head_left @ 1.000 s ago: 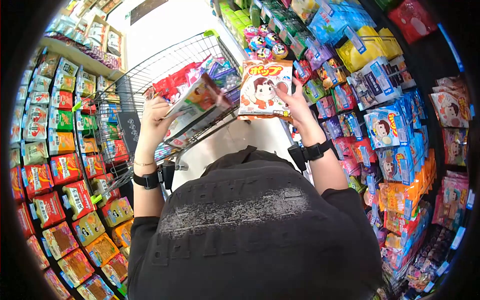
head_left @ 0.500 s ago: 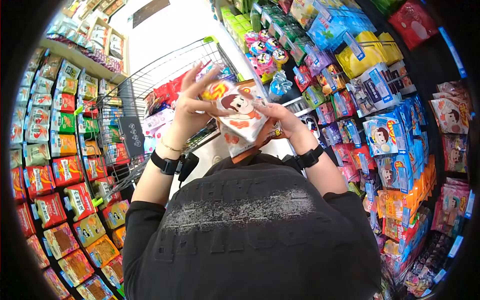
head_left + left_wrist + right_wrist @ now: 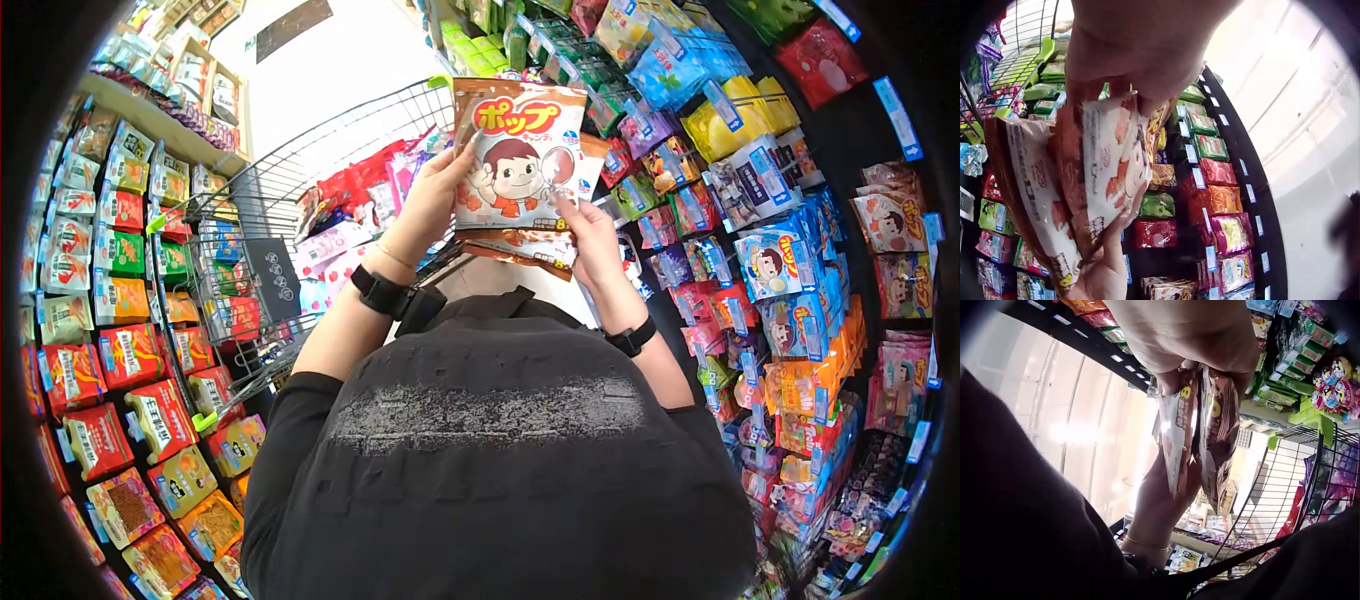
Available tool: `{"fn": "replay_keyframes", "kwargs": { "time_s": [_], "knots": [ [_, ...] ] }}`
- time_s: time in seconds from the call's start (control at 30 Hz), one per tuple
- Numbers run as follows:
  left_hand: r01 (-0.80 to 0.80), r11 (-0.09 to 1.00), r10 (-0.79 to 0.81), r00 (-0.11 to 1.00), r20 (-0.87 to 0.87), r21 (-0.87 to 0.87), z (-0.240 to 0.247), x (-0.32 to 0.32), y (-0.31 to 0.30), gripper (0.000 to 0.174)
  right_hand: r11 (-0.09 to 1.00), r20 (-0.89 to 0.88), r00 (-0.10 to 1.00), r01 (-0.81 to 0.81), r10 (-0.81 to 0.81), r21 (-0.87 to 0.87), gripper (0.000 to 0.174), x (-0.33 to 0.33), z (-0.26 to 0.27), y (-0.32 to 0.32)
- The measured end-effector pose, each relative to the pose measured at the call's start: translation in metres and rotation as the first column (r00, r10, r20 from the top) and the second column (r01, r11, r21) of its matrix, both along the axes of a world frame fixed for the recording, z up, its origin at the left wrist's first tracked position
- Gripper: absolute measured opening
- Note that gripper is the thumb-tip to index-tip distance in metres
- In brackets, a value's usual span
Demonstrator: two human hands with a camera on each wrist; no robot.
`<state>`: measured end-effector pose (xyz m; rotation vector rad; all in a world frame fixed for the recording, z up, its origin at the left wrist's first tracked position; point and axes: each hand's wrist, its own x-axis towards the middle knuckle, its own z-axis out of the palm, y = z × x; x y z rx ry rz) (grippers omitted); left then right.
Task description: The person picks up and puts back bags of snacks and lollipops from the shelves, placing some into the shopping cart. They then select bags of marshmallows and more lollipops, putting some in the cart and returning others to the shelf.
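Both hands hold two candy bags up in front of the chest. The front candy bag (image 3: 515,165) is brown and white, with a cartoon child's face, a lollipop and red-yellow lettering. A second, similar bag (image 3: 525,245) lies behind it, mostly hidden in the head view. My left hand (image 3: 432,195) grips the left edge, and my right hand (image 3: 593,240) pinches the lower right corner with the thumb on the front. In the left wrist view, the second bag (image 3: 1038,181) fans apart from the front bag (image 3: 1110,162). Both bags' lower corners meet the right hand (image 3: 1107,269).
A wire shopping cart (image 3: 268,265) stands ahead to the left, with red, purple and pink-white packages inside. Snack packets (image 3: 135,355) hang on the left rack. Candy bags (image 3: 770,265), some with the same cartoon face, fill the right rack.
A second ago, my left hand held a packet over the cart while my right held a bag apart. Then the left hand came across with spread fingers; now it grips the bags' left side, raised facing me.
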<state>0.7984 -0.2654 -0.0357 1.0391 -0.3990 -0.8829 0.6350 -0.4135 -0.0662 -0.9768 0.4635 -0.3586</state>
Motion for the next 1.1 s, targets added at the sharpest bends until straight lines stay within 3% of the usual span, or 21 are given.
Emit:
{"fn": "replay_keyframes", "kwargs": {
  "time_s": [0.07, 0.13, 0.27, 0.33, 0.37, 0.4, 0.43, 0.47, 0.5, 0.53, 0.6, 0.67, 0.73, 0.77, 0.8, 0.87, 0.9, 0.93, 1.0, 1.03, 1.1],
  "knots": [
    [0.010, 0.999, -0.012, 0.999, -0.052, -0.039, -0.005, 0.008, 0.005, 0.033, 0.999, 0.036, 0.998, 0.046, -0.047, 0.012, 0.024, 0.003, -0.019, 0.001],
    [0.073, 0.994, -0.079, 0.994, -0.069, -0.080, -0.009, 0.014, 0.013, 0.034, 0.997, 0.020, 0.997, 0.076, -0.077, 0.023, 0.025, 0.005, -0.002, 0.017],
    [0.050, 0.992, -0.074, 0.977, -0.201, -0.120, 0.000, 0.016, 0.021, 0.035, 0.987, 0.016, 0.986, 0.163, -0.163, 0.001, 0.025, 0.005, 0.012, 0.041],
    [0.060, 0.992, -0.078, 0.983, -0.164, -0.110, 0.005, 0.019, 0.023, 0.043, 0.967, 0.000, 0.968, 0.252, -0.252, -0.032, 0.025, 0.004, 0.014, 0.053],
    [0.083, 0.987, -0.091, 0.995, -0.050, -0.138, 0.007, 0.015, 0.028, 0.048, 0.955, 0.013, 0.956, 0.295, -0.294, -0.016, 0.025, 0.003, 0.010, 0.057],
    [-0.040, 0.997, 0.055, 0.973, 0.222, -0.072, 0.005, 0.014, 0.027, 0.057, 0.941, 0.028, 0.941, 0.337, -0.337, 0.001, 0.024, 0.003, 0.012, 0.062],
    [-0.020, 0.999, 0.034, 0.779, 0.626, -0.030, 0.005, 0.015, 0.031, 0.065, 0.931, 0.029, 0.931, 0.364, -0.363, -0.005, 0.024, 0.002, 0.014, 0.068],
    [-0.019, 1.000, 0.005, 0.426, 0.905, 0.004, 0.006, 0.014, 0.037, 0.074, 0.908, 0.015, 0.908, 0.419, -0.419, 0.021, 0.025, 0.001, 0.018, 0.072],
    [0.001, 1.000, -0.029, 0.184, 0.983, 0.029, 0.024, 0.003, 0.043, 0.087, 0.880, -0.001, 0.881, 0.472, -0.472, 0.046, 0.025, 0.001, 0.024, 0.078],
    [0.011, 0.985, -0.171, -0.025, 0.985, 0.171, 0.028, -0.005, 0.045, 0.085, 0.868, 0.000, 0.868, 0.495, -0.496, 0.044, 0.025, 0.000, 0.026, 0.085],
    [0.070, 0.968, -0.228, -0.175, 0.958, 0.243, 0.023, -0.018, 0.043, 0.083, 0.838, -0.047, 0.838, 0.539, -0.543, -0.083, 0.025, -0.003, 0.027, 0.097],
    [0.085, 0.969, -0.223, -0.115, 0.968, 0.233, 0.017, -0.025, 0.046, 0.083, 0.804, -0.003, 0.810, 0.583, -0.587, -0.114, 0.028, -0.006, 0.027, 0.112],
    [0.151, 0.980, -0.170, 0.266, 0.949, 0.133, 0.004, -0.027, 0.042, 0.085, 0.839, -0.046, 0.839, 0.537, -0.542, -0.094, 0.031, -0.019, 0.027, 0.126],
    [0.126, 0.990, -0.108, 0.403, 0.909, 0.061, 0.001, -0.033, 0.041, 0.086, 0.824, -0.062, 0.846, 0.496, -0.530, -0.273, 0.036, -0.025, 0.021, 0.133],
    [0.129, 0.991, -0.111, 0.588, 0.801, 0.043, -0.005, -0.038, 0.039, 0.083, 0.685, 0.138, 0.832, 0.527, -0.538, -0.504, 0.036, -0.019, 0.034, 0.145],
    [0.220, 0.973, -0.213, 0.768, 0.604, 0.063, -0.029, -0.040, 0.035, 0.082, 0.669, 0.069, 0.857, 0.446, -0.511, -0.595, 0.035, -0.028, 0.033, 0.152],
    [0.251, 0.956, -0.292, 0.770, 0.568, 0.150, -0.027, -0.043, 0.037, 0.067, 0.673, 0.008, 0.843, 0.435, -0.538, -0.598, 0.030, -0.035, 0.029, 0.154],
    [0.270, 0.950, -0.312, 0.760, 0.571, 0.159, -0.040, -0.041, 0.034, 0.067, 0.673, -0.029, 0.831, 0.429, -0.555, -0.602, 0.029, -0.040, 0.028, 0.155],
    [0.366, 0.927, -0.372, 0.925, 0.082, 0.077, -0.073, -0.030, 0.024, 0.038, 0.649, -0.076, 0.810, 0.406, -0.582, -0.643, 0.031, -0.055, 0.040, 0.160],
    [0.225, 0.961, -0.255, 0.945, -0.206, -0.160, -0.058, -0.042, 0.020, 0.032, 0.568, -0.023, 0.799, 0.406, -0.601, -0.716, 0.037, -0.068, 0.035, 0.157],
    [0.208, 0.962, -0.263, 0.880, -0.396, -0.177, -0.048, -0.037, 0.018, 0.032, 0.697, -0.058, 0.787, 0.505, -0.614, -0.509, 0.044, -0.097, 0.032, 0.154]
  ]
}}
